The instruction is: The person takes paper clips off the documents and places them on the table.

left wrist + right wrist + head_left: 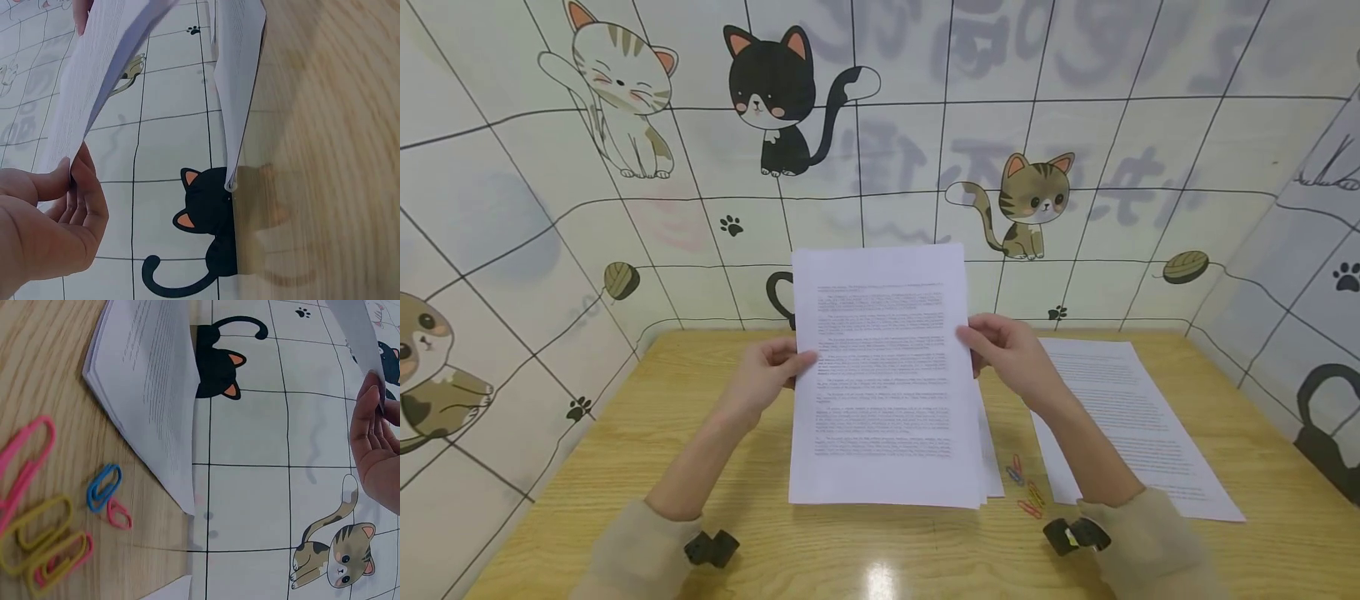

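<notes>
My left hand (763, 377) pinches the left edge of some printed sheets (880, 375), thumb on the front face. At their right edge my right hand (1013, 360) pinches them the same way. The sheets are raised above the table and face me, with slightly uneven lower right corners. Below and partly behind them lies a stack of printed paper (140, 394), mostly hidden in the head view. In the left wrist view the left thumb and fingers (84, 194) close on the paper's edge.
Several coloured paper clips (1028, 492) lie on the wooden table (730, 533), right of the held sheets. Farther right another printed sheet (1120, 425) lies flat, partly behind the right forearm. A wall with cat drawings (902, 150) rises at the table's back edge.
</notes>
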